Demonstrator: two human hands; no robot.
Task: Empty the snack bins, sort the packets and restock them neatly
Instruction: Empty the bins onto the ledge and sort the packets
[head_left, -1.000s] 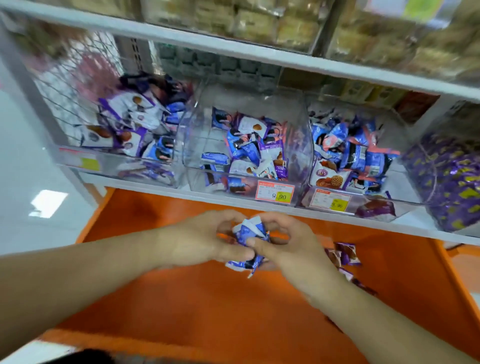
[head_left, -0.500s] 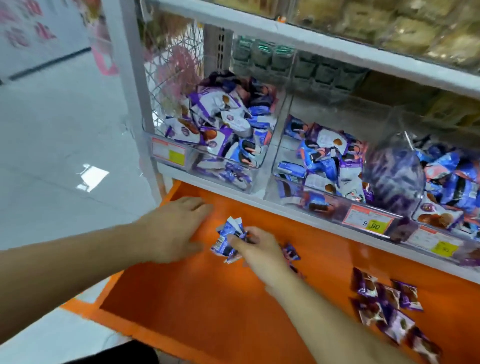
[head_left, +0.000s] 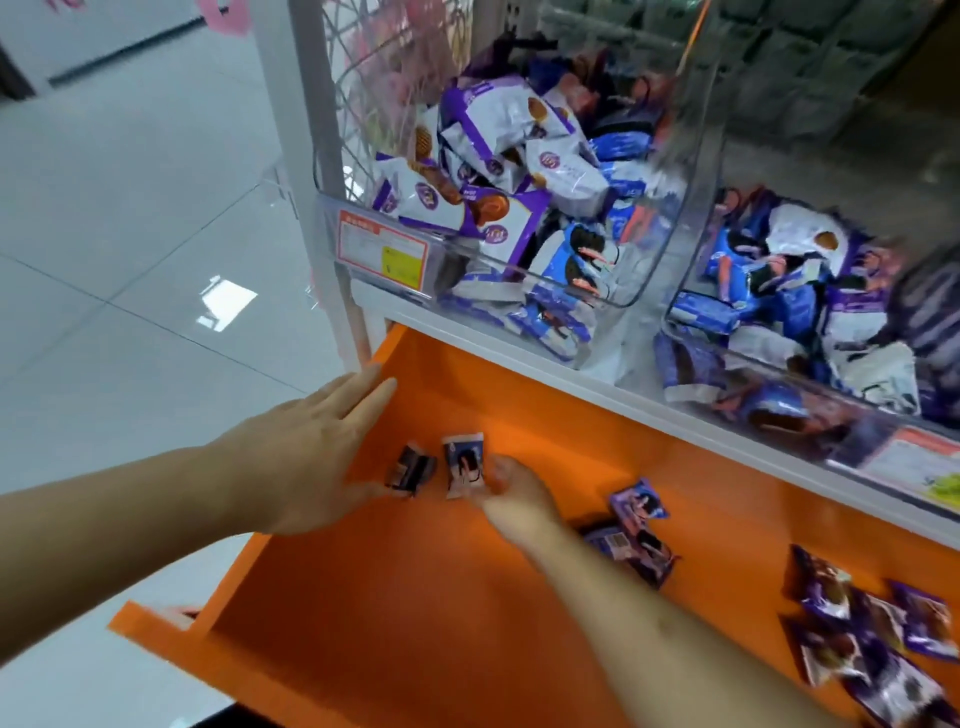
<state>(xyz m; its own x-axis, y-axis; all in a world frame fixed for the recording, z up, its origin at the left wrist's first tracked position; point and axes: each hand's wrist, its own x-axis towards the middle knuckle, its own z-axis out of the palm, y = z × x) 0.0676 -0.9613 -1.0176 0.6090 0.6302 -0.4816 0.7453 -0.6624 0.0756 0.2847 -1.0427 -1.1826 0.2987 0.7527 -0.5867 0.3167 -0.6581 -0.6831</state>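
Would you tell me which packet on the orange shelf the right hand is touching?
The upright blue-and-white packet at the right hand's fingertips; the dark packet lies apart by the left hand, the rest farther right.

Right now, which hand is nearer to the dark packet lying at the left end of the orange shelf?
Left. The left hand lies open right beside the dark packet, its thumb almost touching it. The right hand is further right, at the blue packet.

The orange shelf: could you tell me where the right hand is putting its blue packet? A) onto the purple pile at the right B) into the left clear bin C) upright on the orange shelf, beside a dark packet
C: the right hand holds the blue packet upright on the orange shelf, beside the dark packet.
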